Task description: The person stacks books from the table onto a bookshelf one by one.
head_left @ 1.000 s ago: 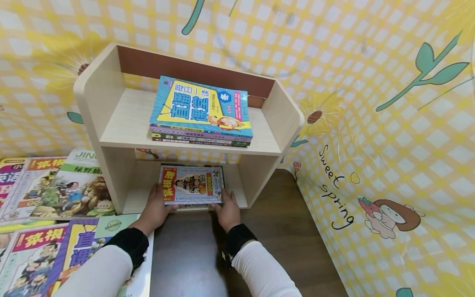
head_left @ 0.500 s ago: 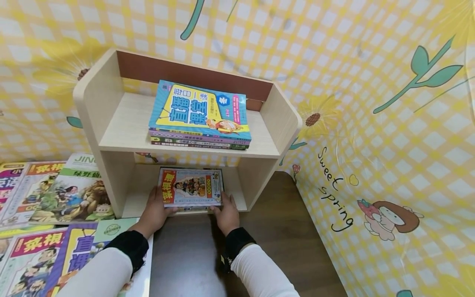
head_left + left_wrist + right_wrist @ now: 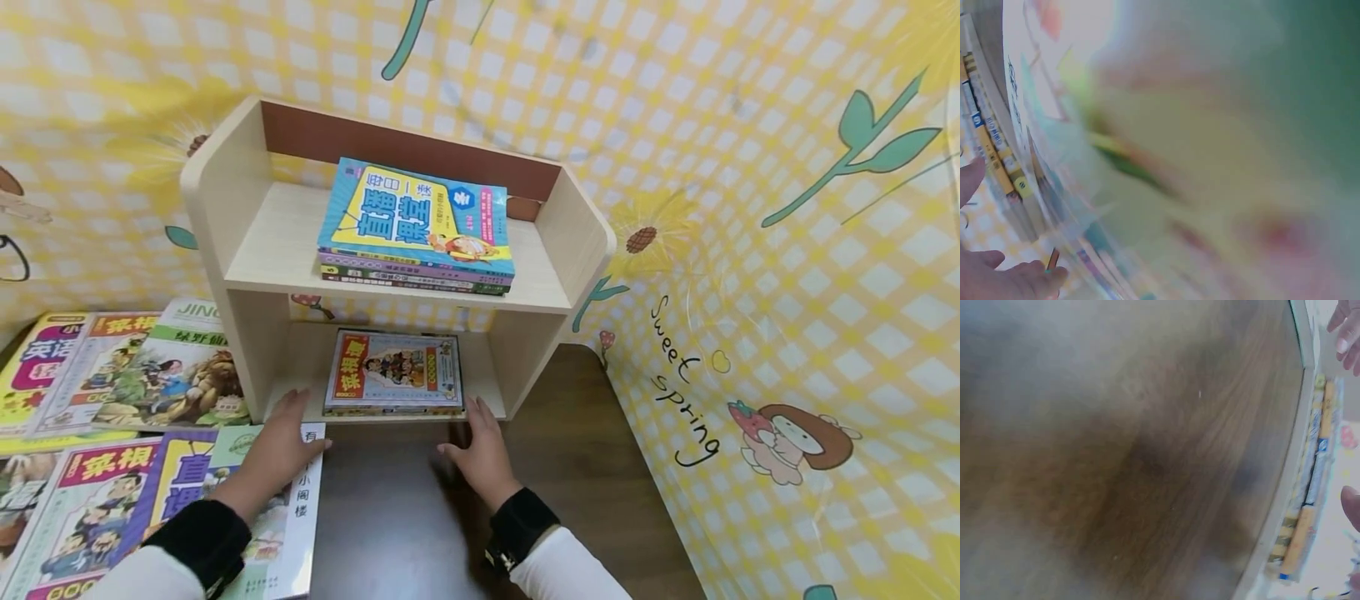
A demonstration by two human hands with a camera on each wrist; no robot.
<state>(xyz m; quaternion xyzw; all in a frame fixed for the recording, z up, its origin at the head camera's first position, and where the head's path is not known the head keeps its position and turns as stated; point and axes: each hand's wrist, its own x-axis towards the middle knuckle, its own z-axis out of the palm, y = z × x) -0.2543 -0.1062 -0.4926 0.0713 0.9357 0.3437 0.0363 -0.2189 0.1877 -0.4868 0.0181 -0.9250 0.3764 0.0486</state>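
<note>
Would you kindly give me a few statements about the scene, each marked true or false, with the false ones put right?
1. The top book on the upper shelf is blue. True.
2. The left hand is gripping the lower books. False: the left hand is apart from the lower books.
3. The lower books lie flat inside the bookcase. True.
4. The spread-out books lie right of the bookcase. False: the spread-out books lie left of the bookcase.

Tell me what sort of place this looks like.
Probably a reading corner, perhaps for children. A small two-tier bookshelf bears a stack of books on each level, more illustrated books lie to its left, and the yellow checked wall covering shows sunflowers and a cartoon figure.
</note>
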